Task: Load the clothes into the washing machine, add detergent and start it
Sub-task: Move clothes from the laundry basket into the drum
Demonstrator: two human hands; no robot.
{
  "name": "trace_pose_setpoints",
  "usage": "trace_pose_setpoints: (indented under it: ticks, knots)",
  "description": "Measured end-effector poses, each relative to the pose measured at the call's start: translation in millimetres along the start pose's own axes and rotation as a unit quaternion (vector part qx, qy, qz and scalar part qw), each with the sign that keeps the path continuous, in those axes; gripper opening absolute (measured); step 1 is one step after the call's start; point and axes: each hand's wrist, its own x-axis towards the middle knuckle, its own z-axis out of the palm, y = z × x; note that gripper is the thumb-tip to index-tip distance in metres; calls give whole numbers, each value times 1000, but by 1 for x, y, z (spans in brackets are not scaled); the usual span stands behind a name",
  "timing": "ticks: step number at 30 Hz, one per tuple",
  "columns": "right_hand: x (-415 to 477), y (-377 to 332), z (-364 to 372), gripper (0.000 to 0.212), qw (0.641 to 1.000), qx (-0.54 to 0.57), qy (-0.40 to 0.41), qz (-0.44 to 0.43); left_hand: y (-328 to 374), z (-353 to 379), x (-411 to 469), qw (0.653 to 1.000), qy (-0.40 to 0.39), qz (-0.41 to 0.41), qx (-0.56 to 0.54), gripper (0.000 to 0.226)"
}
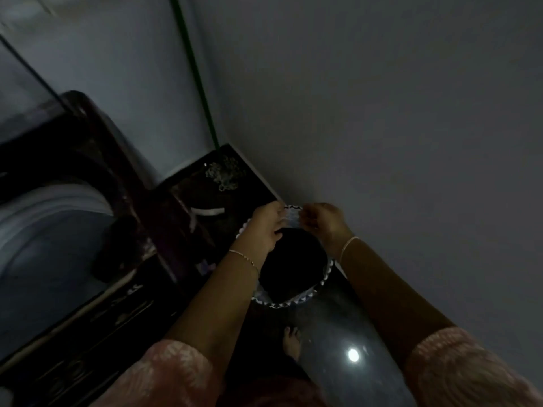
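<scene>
On the glossy stone floor (332,333) beside the wall | a round basket (296,301) with a white scalloped rim is set | dark clothes (293,259) are held inside, folds lost in the gloom | far rim is gripped by left hand (266,227) and right hand (324,223), fingers curled, close together | a thin green pole (199,83) is leaned in the corner

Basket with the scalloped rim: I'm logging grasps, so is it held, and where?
Yes: the left hand and right hand both pinch the basket at its far rim, close together.
</scene>
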Motion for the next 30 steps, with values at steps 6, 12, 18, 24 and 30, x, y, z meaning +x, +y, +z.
trace_pose_setpoints:
  ticks: [6, 12, 18, 24, 30]
  knots:
    - [53, 73, -31, 29, 986, -118, -2, 114, -76, -26, 67, 991, 49, -103, 65, 41]
    - [133, 152, -32, 28, 924, -354, -3, 147, -129, -58, 145, 982, 103, -133, 88, 26]
    - [211, 209, -18, 42, 846, -516, -84, 102, -184, -65, 232, 974, 147, -156, 75, 14]
    - [273, 254, -20, 56, 772, -623, -97, 77, -236, -61, 279, 968, 135, -196, 77, 29]
    - [297, 265, -24, 48, 762, -643, -62, 52, -238, -70, 300, 965, 156, -187, 93, 31]
